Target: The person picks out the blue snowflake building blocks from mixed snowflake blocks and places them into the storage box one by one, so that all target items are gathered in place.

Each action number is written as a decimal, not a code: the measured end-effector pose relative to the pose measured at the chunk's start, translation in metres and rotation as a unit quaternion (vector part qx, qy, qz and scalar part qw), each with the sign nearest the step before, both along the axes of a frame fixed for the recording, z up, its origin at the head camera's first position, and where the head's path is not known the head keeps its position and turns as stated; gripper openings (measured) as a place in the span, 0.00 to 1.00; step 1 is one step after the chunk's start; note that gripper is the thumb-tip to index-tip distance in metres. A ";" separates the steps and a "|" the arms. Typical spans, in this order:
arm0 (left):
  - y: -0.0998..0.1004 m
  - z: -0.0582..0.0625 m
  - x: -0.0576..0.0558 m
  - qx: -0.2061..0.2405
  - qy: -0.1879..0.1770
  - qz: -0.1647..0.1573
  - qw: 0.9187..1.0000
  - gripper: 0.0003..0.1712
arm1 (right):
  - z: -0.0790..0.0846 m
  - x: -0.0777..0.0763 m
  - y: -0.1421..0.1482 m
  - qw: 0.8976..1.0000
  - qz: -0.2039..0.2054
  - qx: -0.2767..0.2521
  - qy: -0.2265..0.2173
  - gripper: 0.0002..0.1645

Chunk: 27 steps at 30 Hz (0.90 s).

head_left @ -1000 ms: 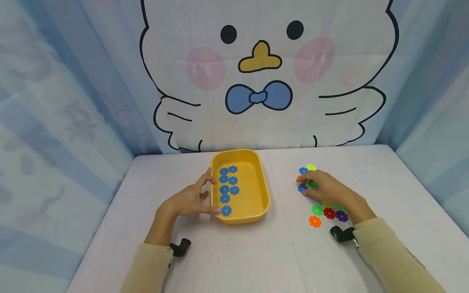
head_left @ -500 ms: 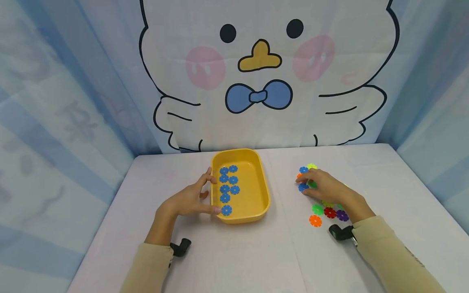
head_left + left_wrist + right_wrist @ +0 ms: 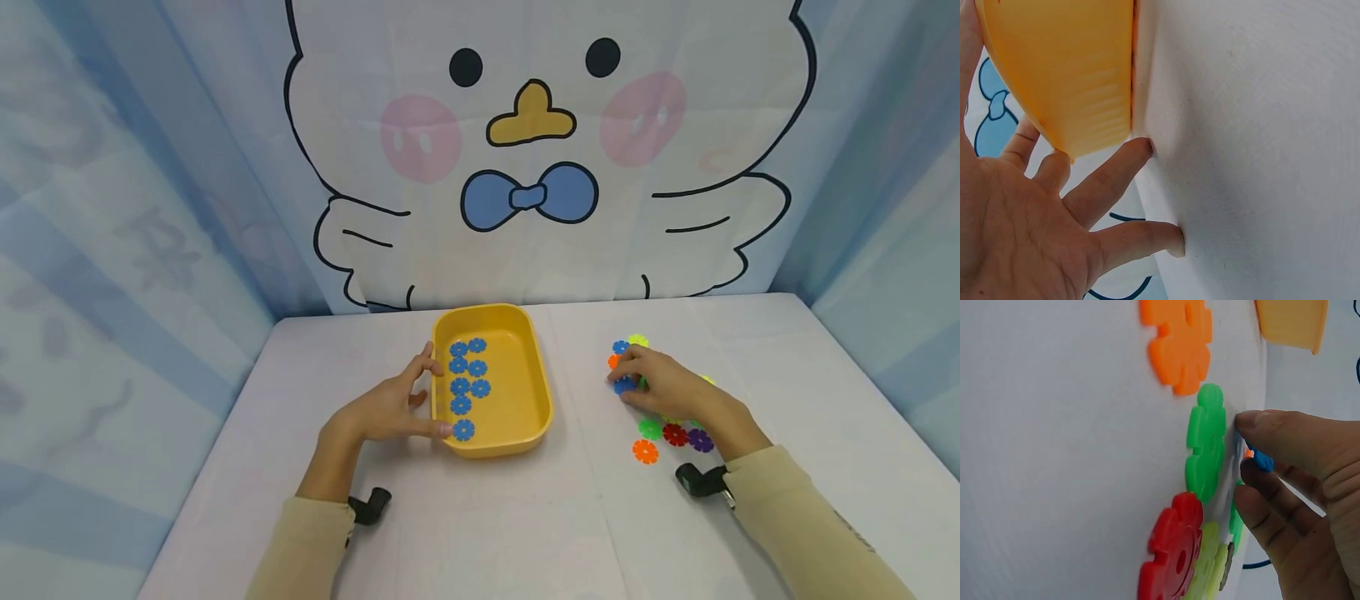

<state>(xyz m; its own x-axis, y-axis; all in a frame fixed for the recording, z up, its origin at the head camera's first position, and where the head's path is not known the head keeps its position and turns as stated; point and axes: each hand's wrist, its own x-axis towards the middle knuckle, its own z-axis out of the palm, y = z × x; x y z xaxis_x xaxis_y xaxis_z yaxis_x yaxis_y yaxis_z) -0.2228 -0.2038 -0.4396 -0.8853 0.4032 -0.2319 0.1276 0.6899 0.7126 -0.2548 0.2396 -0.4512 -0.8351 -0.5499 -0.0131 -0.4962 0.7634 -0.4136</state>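
Note:
My left hand (image 3: 396,407) holds the left side of a yellow tray (image 3: 542,392), thumb on the rim near the front and forefinger over it farther back. In the left wrist view, two other fingers (image 3: 1110,181) spread down toward the table beside the tray wall (image 3: 1066,69). Blue flower-shaped discs (image 3: 461,406) lie in two columns on the tray's left half. Over at the right, my right hand (image 3: 667,385) pinches a blue flower-shaped disc (image 3: 622,385) between thumb and fingers, low over the table. In the right wrist view, the fingers partly hide this blue disc (image 3: 1263,460).
Flower-shaped discs lie around the right hand: orange (image 3: 645,452), green (image 3: 650,429), red (image 3: 675,435), purple (image 3: 701,441), yellow (image 3: 638,340) and another blue (image 3: 620,347). A white cloth covers the table (image 3: 525,525). Behind it hangs a printed curtain (image 3: 528,258).
The right fingers have drawn together on the blue disc, which has shifted slightly to the right. The left hand and the tray keep their places.

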 end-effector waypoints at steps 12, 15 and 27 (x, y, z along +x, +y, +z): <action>0.000 0.000 0.001 0.005 0.001 -0.004 1.000 0.49 | 0.009 0.006 0.002 0.998 0.001 -0.003 -0.069 0.20; 0.000 0.000 0.002 0.004 0.002 -0.002 1.000 0.49 | 0.011 0.006 0.002 0.998 0.002 -0.002 -0.066 0.19; 0.000 0.000 0.001 0.007 0.001 -0.002 1.000 0.49 | 0.008 0.006 0.004 0.999 -0.016 0.018 -0.039 0.21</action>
